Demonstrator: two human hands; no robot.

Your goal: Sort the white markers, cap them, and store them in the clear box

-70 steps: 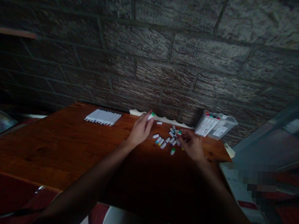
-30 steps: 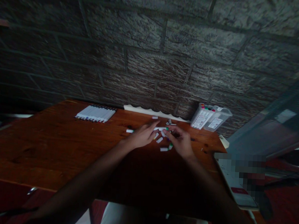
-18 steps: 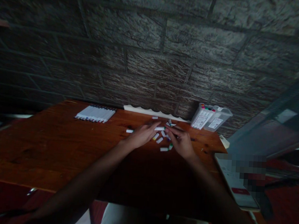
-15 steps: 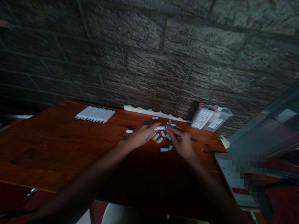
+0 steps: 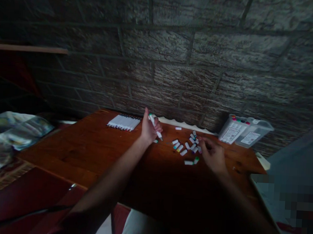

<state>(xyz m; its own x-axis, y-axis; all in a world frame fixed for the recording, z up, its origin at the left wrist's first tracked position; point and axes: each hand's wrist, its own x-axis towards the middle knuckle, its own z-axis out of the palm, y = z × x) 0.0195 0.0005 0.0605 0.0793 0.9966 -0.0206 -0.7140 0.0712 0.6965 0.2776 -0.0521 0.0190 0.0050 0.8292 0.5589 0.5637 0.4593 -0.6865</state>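
Note:
My left hand (image 5: 149,130) is wrapped round a white marker (image 5: 156,127). The marker slants, its green-marked end up by the thumb and its grey, uncapped-looking tip pointing down to the right. Beneath that hand, a small piece of another white marker or cap (image 5: 155,141) peeks out. My right hand (image 5: 213,155) is at the right edge of a loose group of white marker caps (image 5: 187,146), some with green, yellow, blue or purple ends. Its thumb and index finger are drawn together; whatever is between them is too small to make out.
A row of white markers (image 5: 124,122) lies side by side at the table's back left. Two clear plastic cases (image 5: 248,135), one with markers inside, stand at the back right against the brick wall (image 5: 161,78). A scalloped white strip (image 5: 184,124) runs along the wooden table's (image 5: 101,152) back edge.
The view has swung left. My hands, close together at the marker before, are now apart: the left carries the marker to the left, while the right is over by the caps.

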